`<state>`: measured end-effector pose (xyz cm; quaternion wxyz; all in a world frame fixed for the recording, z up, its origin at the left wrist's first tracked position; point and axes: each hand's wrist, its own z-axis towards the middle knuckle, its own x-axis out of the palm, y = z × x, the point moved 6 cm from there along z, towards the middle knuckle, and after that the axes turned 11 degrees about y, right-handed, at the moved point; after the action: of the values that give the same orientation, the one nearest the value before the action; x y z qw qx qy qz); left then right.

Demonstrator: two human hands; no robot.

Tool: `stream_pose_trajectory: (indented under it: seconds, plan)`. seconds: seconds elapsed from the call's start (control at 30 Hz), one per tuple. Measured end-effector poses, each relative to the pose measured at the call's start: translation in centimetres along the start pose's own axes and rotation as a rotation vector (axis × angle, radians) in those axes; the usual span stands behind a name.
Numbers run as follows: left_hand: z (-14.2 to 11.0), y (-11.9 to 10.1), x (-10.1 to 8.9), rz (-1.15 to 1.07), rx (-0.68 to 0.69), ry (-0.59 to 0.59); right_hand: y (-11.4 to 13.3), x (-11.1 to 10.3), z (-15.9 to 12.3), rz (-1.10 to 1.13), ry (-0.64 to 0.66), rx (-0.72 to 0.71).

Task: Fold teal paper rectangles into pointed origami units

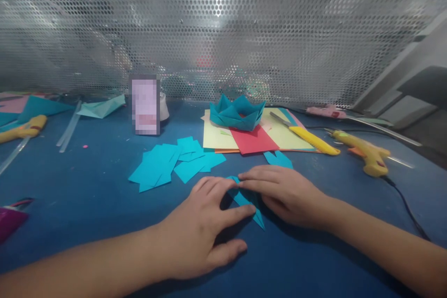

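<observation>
Head view: left hand (204, 226) spread, right hand (291, 193) grip unclear, both touching folded paper (241, 198).

folded paper (243, 199) partly hidden, phone screen (145, 102) blurred

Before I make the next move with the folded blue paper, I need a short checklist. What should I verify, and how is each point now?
1. Left hand on the folded blue paper: ok.
2. Right hand at the paper's far end: ok.
3. Whole fold visible for inspection: not ok, the hands cover part of it.
4. Loose blue pieces apart from the folded one: ok, they lie beyond the left hand.
5. Yellow-handled knife covered: not ok, blade bare.
6. Right-side glue gun cool: cannot tell.
</observation>
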<state>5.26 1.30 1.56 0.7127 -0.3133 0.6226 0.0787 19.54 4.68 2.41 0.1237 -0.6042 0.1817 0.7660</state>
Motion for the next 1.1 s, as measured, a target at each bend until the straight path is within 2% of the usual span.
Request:
stream_pose_trajectory:
  seconds: [0.07,0.17,0.27,0.5,0.67,0.9,1.1]
  plan:
    - [-0.1,0.5,-0.4,-0.013,-0.048,-0.059,0.2,0.3,0.1,-0.001,0.052,-0.024]
    - [-0.3,1.9,-1.2,0.011,-0.230,-0.172,0.3,0.4,0.1,-0.007,0.079,0.004]
    - [-0.3,2.9,-1.3,-0.028,-0.334,-0.179,0.6,0.4,0.1,-0.005,0.064,0.032]
    - [-0.1,2.5,-1.1,-0.164,-0.232,-0.169,1.4,0.2,0.5,-0.024,0.039,0.009]
    - [-0.2,2.4,-1.0,-0.129,-0.195,-0.198,1.5,0.3,0.5,-0.031,0.042,-0.006]
    - [0.2,1.6,-0.8,-0.038,-0.077,-0.147,1.4,0.4,0.6,-0.032,0.041,-0.023]
    - [0.4,1.1,-0.4,0.024,-0.047,-0.123,0.9,0.5,0.3,-0.010,0.053,-0.002]
